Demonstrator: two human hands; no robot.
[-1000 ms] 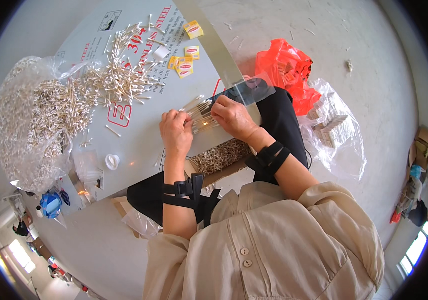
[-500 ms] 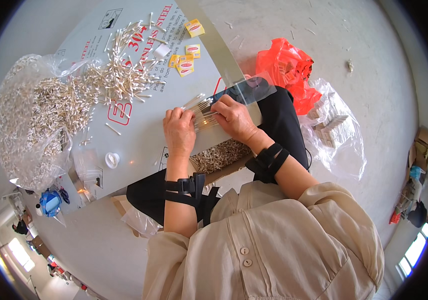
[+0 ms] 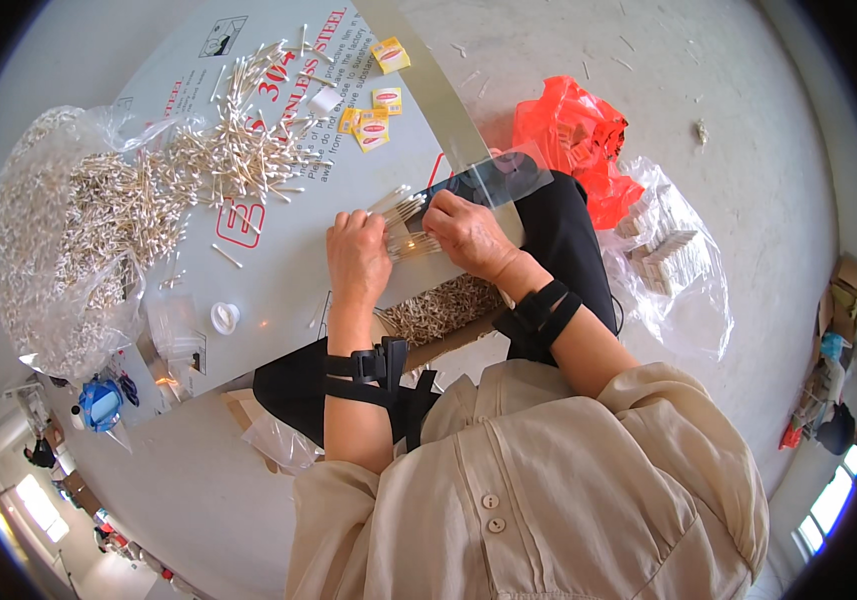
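Over the near edge of the table, my left hand (image 3: 359,258) is closed, its curled fingers at the left end of a small bundle of cotton swabs (image 3: 413,243). My right hand (image 3: 473,236) pinches at the right end of the same bundle, so the swabs lie crosswise between both hands. More white-tipped swabs (image 3: 404,203) fan out just beyond my fingers. A clear plastic sheet or sleeve (image 3: 509,178) lies beyond my right hand, over the table's edge. Below my hands, an open cardboard box (image 3: 446,311) holds many swabs. My fingertips are partly hidden.
A large clear bag of swabs (image 3: 99,230) lies at the left, spilling a loose pile (image 3: 249,150) onto the table (image 3: 299,245). Several yellow packets (image 3: 373,130) and a round white tub (image 3: 225,318) sit there. Right, on the floor, are a red bag (image 3: 569,135) and a clear bag of white packs (image 3: 671,255).
My left forearm has shifted slightly to the left, and the fingers of both hands have moved a little on the swabs. Everything else looks the same.
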